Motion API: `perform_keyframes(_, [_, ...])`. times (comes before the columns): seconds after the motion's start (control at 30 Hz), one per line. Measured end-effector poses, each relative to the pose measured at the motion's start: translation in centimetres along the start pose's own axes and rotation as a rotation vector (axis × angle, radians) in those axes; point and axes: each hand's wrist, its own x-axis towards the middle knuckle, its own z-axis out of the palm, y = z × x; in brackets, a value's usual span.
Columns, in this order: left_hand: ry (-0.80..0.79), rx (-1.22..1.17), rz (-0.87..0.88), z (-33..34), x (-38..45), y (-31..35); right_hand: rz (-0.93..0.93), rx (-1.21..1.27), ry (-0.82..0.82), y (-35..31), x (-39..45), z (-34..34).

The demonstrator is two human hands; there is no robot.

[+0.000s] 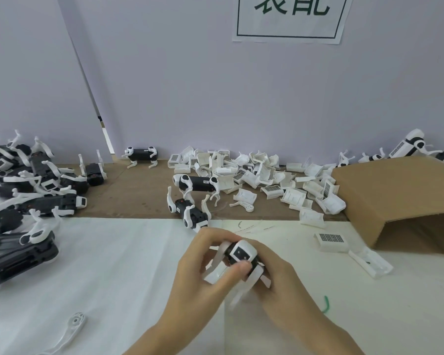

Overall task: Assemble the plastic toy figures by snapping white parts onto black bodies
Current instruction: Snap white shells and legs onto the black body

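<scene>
Two hands (200,272) share one toy figure (241,254). Three more figures (142,155) stand or lie mid-table. One cardboard box (395,196); the white shells (264,172) number perhaps thirty.

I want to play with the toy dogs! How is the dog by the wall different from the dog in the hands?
The wall dog stands alone on its four legs on the brown board; the held dog is off the table, gripped by the left hand and right hand. The wall dog shows its side, the held dog shows its face end. The wall dog is farther away. Both are black with white parts.
</scene>
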Motion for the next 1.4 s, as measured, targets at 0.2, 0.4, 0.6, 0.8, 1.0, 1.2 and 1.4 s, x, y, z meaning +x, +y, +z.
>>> perform_keyframes(0.2, [-0.026,-0.245,-0.174,-2.2,1.8,-0.5,-0.068,-0.247,0.135,-0.1,0.6,-1.7])
perform_keyframes(0.4, [-0.202,0.012,-0.120,-2.5,1.6,-2.0,-0.077,-0.456,0.221,0.2,0.6,-3.1])
perform_keyframes(0.6, [-0.204,0.100,-0.081,-2.5,1.4,-3.2,0.140,-0.240,-0.055,1.1,0.9,-5.2])
perform_keyframes(0.8, [-0.323,0.422,0.112,-3.1,1.4,-3.9,-0.120,-0.464,0.049,1.3,0.9,-5.2])
perform_keyframes(1.0, [-0.183,0.416,0.181,-2.9,1.3,-3.6,-0.131,-0.379,0.103,1.6,1.0,-4.6])
perform_keyframes(1.2, [-0.001,0.097,-0.034,-1.4,0.9,-1.3,-0.018,-0.214,0.063,1.5,0.7,-2.0])
perform_keyframes(1.4, [-0.051,-0.055,-0.028,-1.3,1.4,0.2,0.076,-0.162,-0.028,1.7,0.6,-2.0])
